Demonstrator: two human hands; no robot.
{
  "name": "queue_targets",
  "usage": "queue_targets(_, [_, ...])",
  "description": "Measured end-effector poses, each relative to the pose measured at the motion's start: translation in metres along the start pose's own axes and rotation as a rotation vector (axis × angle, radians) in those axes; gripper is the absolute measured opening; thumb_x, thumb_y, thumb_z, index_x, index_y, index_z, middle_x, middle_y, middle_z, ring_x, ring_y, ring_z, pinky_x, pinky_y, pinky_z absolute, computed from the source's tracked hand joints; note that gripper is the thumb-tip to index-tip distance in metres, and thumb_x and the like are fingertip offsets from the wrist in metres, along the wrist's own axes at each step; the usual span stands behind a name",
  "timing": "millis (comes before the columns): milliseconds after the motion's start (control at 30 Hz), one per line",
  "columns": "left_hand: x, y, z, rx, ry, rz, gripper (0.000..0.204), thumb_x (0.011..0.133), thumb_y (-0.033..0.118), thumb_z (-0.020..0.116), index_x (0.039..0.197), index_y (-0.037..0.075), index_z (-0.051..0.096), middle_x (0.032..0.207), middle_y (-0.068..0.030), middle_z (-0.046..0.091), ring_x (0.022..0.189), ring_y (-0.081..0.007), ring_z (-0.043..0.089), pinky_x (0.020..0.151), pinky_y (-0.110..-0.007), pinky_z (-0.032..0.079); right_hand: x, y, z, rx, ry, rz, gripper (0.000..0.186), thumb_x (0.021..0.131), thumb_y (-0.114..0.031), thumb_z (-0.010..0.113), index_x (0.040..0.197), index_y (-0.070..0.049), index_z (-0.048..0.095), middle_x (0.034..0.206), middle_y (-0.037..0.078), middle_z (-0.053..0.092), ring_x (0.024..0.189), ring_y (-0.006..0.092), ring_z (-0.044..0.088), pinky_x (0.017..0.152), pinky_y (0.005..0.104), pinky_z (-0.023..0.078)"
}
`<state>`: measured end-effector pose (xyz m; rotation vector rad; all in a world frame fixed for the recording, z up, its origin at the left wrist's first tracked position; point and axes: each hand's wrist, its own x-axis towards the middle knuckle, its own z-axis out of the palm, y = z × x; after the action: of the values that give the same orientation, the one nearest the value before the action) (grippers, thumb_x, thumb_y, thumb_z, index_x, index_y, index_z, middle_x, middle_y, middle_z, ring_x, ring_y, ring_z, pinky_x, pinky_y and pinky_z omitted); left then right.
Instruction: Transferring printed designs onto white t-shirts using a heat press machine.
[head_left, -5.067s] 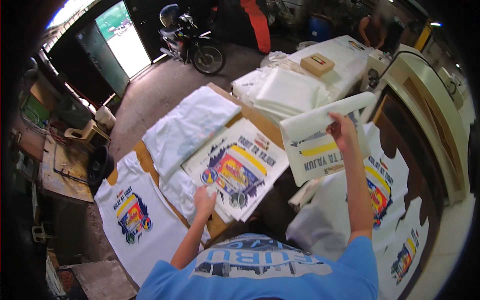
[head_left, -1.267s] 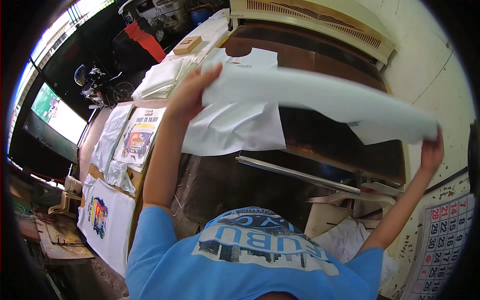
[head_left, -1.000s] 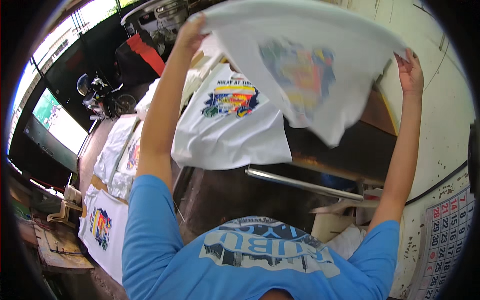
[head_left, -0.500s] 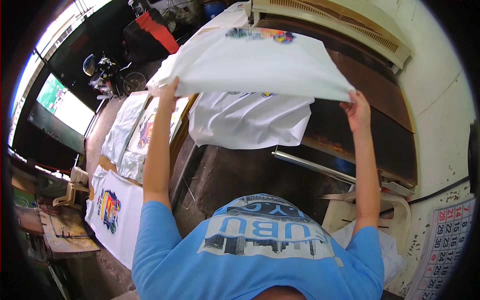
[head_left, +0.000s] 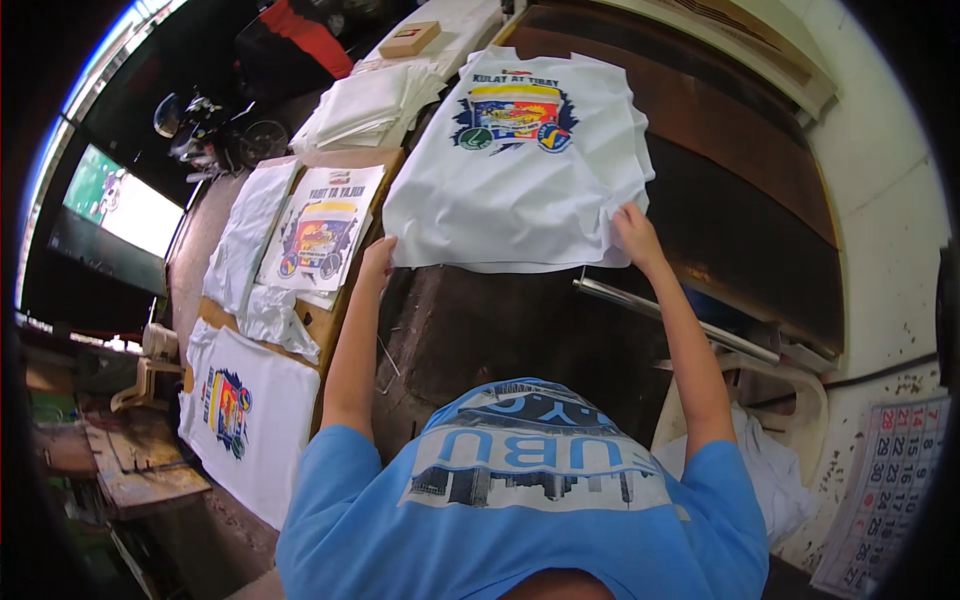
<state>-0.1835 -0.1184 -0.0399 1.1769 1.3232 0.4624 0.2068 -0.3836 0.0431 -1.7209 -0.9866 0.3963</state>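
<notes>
Head view, clock read from the wearer, twelve straight ahead. White sleeveless fabric panel [head_left: 520, 195] lies at twelve, neckline away from the body, multicoloured vehicle print [head_left: 515, 115] facing up. Half a second ago it was in the air, bowed between the two hands, another printed white piece showing below it. Now it is down and covers that piece almost wholly; a second white edge just peeps out under the near hem.

Left hand [head_left: 378, 258], at eleven: fingers pinched on the near left corner. Right hand [head_left: 634, 235], at one: clasping the near right corner, cloth gathered a little at the fingers. Neither has let go.

My reading: the laying-down is all but done. The print sits clear and fairly smooth; slack remains along the near hem, between the hands, where the creases run. The two layers look roughly matched, not exactly.

Round about: dark brown flat board [head_left: 740, 200] at one, the panel's far part apparently over its left end. Shiny metal bar [head_left: 680, 320] between one and two, just beyond the right hand's corner. Printed white paper sheets [head_left: 318, 225] near eleven. Single printed white garment piece [head_left: 260, 410] between nine and ten, well apart.
</notes>
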Motion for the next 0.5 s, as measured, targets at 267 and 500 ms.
queue_targets(267, [-0.015, -0.004, -0.005, -0.139, -0.110, -0.105, 0.028, 0.075, 0.037, 0.061, 0.097, 0.020, 0.056, 0.091, 0.0010, 0.048, 0.090, -0.0154, 0.040, 0.080, -0.037, 0.028, -0.011, -0.005, -0.059, -1.092, -0.156, 0.106, 0.018, 0.077, -0.014, 0.044, 0.085, -0.001, 0.055, 0.081, 0.020, 0.062, 0.075, 0.0339, 0.062, 0.068, 0.0441, 0.049])
queue_targets(500, [0.005, -0.016, -0.014, -0.107, -0.182, -0.170, 0.031, 0.074, 0.037, 0.062, 0.099, 0.018, 0.056, 0.095, -0.0005, 0.050, 0.095, -0.0169, 0.041, 0.083, -0.038, 0.027, -0.023, -0.012, -0.064, -0.475, 0.055, 0.495, 0.013, 0.067, -0.016, 0.062, 0.070, -0.003, 0.061, 0.059, 0.012, 0.059, 0.051, 0.0199, 0.059, 0.050, 0.0311, 0.047])
